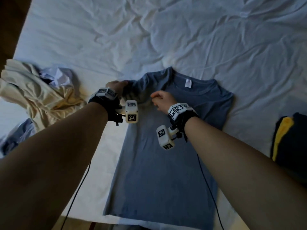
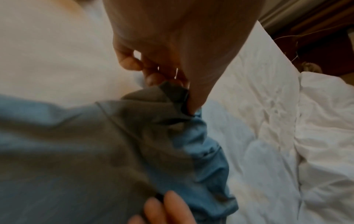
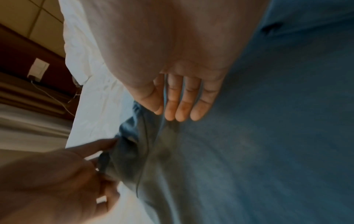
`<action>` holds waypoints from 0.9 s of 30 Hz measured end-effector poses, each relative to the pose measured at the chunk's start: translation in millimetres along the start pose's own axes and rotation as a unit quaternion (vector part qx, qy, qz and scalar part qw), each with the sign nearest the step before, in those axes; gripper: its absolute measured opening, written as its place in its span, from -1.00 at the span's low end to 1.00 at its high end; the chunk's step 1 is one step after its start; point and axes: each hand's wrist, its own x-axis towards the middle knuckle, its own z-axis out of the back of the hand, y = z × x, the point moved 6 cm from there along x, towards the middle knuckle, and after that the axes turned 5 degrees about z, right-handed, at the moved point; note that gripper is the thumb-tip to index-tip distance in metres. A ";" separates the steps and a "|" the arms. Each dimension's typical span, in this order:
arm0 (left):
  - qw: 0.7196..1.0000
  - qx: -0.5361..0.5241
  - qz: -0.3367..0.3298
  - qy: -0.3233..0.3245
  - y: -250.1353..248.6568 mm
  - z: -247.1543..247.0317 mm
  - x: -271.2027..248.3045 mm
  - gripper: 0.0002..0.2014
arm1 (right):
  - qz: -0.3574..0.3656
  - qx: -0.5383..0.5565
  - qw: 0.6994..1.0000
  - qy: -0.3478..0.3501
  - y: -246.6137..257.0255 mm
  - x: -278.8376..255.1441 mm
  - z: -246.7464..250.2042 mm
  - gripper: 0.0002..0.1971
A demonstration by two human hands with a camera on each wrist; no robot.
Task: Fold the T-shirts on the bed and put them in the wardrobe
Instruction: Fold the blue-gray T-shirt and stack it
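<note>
On the white bed (image 1: 216, 47) a blue T-shirt (image 1: 166, 163) is laid flat, collar at the far end, hem at the near edge, long axis running away from the viewer. Its left sleeve edge is pinched by the left hand (image 1: 116, 85) between thumb and curled fingers (image 2: 153, 78). The right hand (image 1: 162, 99) is held just above the left shoulder area; straight, pressed-together fingers (image 3: 180, 106) are shown only by the right wrist view. Contact cannot be told.
</note>
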 end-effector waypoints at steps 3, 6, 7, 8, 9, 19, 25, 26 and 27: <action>0.999 -0.030 -0.030 -0.008 -9.4 21.5 -5.3 -0.61 | -0.015 -0.036 0.999 0.016 -0.3 7.7 -13.2 -0.78; 0.999 0.023 0.004 0.023 0.9 31.0 2.3 -0.50 | -0.031 -0.090 0.995 0.030 -1.8 11.9 -18.3 -0.73; 0.998 0.040 0.041 0.041 7.9 28.3 4.9 -0.32 | -0.035 -0.105 0.993 0.032 -1.6 13.5 -19.6 -0.74; 0.993 0.082 0.058 0.058 13.6 26.2 5.8 -0.22 | -0.038 -0.122 0.991 0.034 -0.8 15.3 -21.2 -0.75; 0.987 0.133 0.058 0.073 15.2 26.2 4.1 -0.26 | -0.040 -0.141 0.989 0.034 0.3 17.4 -23.4 -0.77; 0.991 -0.073 -0.089 0.074 -7.5 32.0 -9.2 -0.77 | -0.074 -0.222 0.971 0.049 -0.7 25.6 -27.7 -0.69; 0.986 0.112 -0.088 0.083 12.7 40.3 -13.3 -0.57 | -0.020 -0.200 0.979 -0.030 18.6 21.7 -17.6 -0.96; 0.990 0.083 -0.077 0.080 14.1 44.0 -12.2 -0.59 | 0.005 -0.184 0.981 -0.057 26.4 20.3 -15.7 -0.92; 0.994 0.040 -0.056 0.085 15.1 46.2 -12.3 -0.60 | 0.028 -0.160 0.984 -0.071 32.5 19.7 -16.6 -0.88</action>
